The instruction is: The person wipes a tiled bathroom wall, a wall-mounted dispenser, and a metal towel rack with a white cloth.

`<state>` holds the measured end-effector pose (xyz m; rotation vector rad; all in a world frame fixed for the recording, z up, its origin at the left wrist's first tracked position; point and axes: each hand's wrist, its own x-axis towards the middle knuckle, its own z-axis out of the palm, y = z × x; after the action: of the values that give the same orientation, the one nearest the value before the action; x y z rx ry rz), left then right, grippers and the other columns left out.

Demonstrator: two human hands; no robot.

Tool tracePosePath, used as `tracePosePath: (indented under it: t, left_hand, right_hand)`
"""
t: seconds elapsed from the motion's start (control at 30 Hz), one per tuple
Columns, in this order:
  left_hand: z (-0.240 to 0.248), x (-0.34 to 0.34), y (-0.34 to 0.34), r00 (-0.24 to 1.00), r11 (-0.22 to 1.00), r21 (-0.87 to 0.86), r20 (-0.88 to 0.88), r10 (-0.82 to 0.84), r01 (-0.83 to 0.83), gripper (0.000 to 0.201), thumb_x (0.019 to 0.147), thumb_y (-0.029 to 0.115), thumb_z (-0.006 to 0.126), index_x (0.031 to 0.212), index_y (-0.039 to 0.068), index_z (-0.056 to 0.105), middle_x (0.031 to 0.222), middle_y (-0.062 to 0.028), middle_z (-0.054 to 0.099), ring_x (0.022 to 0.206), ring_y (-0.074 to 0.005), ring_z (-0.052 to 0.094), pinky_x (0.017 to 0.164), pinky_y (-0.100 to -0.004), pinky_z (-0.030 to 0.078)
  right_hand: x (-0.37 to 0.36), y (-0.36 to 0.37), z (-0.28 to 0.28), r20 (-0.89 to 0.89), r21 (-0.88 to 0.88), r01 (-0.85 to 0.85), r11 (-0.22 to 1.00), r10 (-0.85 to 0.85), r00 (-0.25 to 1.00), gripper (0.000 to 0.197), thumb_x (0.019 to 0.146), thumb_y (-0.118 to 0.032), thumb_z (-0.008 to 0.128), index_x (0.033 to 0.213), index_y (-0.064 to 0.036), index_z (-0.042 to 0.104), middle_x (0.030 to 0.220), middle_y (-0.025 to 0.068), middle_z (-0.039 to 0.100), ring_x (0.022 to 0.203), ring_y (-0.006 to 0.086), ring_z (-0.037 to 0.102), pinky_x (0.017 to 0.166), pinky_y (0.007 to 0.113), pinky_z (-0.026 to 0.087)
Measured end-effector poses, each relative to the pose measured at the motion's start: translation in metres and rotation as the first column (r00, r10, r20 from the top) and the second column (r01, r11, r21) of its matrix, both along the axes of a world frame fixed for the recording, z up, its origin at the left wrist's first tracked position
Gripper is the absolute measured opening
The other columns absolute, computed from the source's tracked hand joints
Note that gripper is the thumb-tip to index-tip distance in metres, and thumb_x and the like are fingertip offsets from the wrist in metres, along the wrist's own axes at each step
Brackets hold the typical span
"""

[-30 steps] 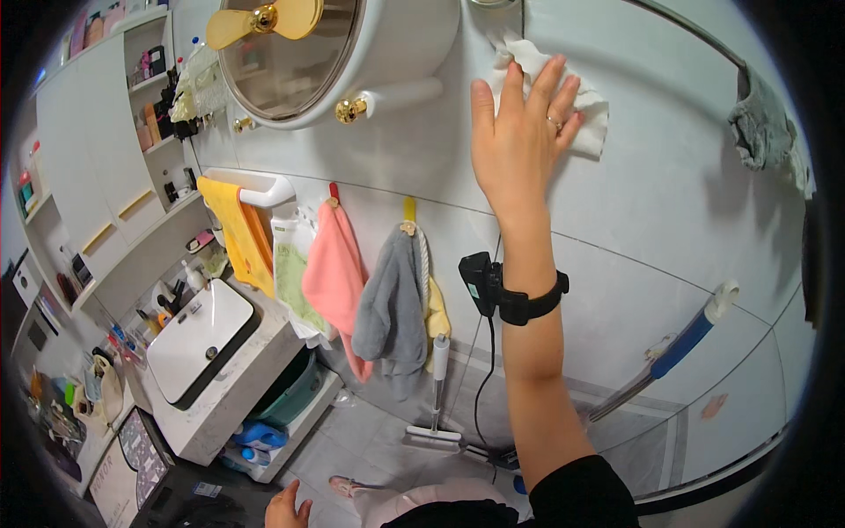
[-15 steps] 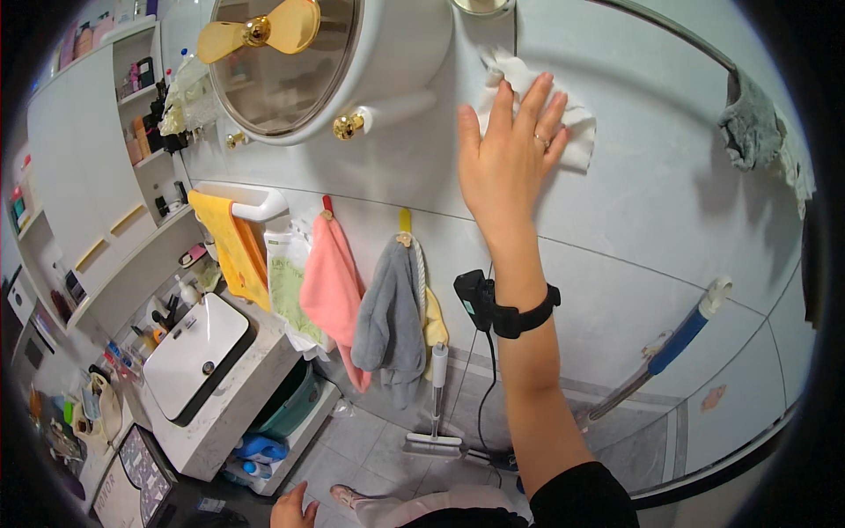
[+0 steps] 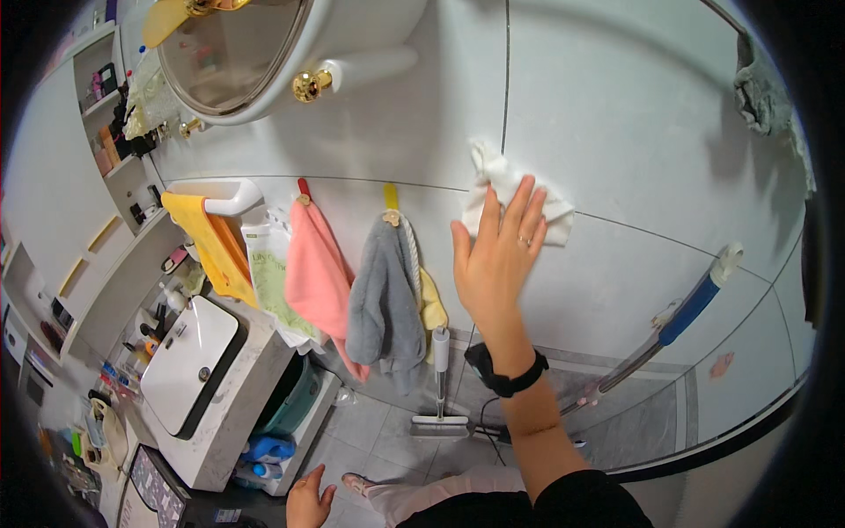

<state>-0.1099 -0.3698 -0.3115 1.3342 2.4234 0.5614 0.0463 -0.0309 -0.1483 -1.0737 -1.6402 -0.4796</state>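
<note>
My right hand (image 3: 500,260) lies flat over a thin, crumpled white cloth (image 3: 558,220) and presses it to the pale tiled wall (image 3: 616,141). Its fingers are stretched out and slightly apart, and the cloth's edges stick out above and beside them. The cloth covers a spot where tile seams meet. A black band with a small device sits on my right wrist. Low in the picture, my left hand (image 3: 308,502) hangs over the floor with its thumb and fingers apart, holding nothing.
Left of the cloth, a grey towel (image 3: 384,290), a pink towel (image 3: 319,264) and an orange towel (image 3: 211,251) hang. A white cabinet with a round door (image 3: 238,57) juts out above. A white washbasin (image 3: 189,370), a floor squeegee (image 3: 440,422) and a blue-gripped pole (image 3: 688,310) stand around.
My right hand and the cloth have moved down the wall, from above the horizontal seam onto it. The view has shifted slightly. My left hand stays low and open.
</note>
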Motion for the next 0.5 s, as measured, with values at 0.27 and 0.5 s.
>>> tracePosePath:
  t: [0.27,0.5]
  left_hand:
    - [0.006,-0.004,0.009,0.998,0.998,0.022,0.02,-0.062,0.062,0.044,0.074,0.017,0.063,0.114,0.003,0.051,0.1,-0.0204,0.058,0.091,-0.0369,0.054,0.077,-0.0391,0.043]
    - [0.011,-0.012,0.012,0.999,0.997,-0.062,-0.021,-0.04,0.039,0.043,0.076,0.02,0.062,0.115,0.005,0.051,0.096,-0.0202,0.059,0.085,-0.0366,0.055,0.072,-0.0405,0.043]
  right_hand:
    - [0.003,-0.018,-0.078,0.027,-0.197,-0.018,0.98,0.024,0.999,0.05,0.078,-0.032,0.058,0.114,0.0006,0.048,0.136,0.0258,0.021,0.126,0.0426,0.018,0.097,0.056,0.018]
    - [0.014,-0.028,-0.162,0.127,-0.324,0.02,0.946,0.023,0.992,0.045,0.075,-0.031,0.06,0.108,-0.0015,0.054,0.135,0.0211,0.027,0.125,0.0391,0.022,0.095,0.055,0.024]
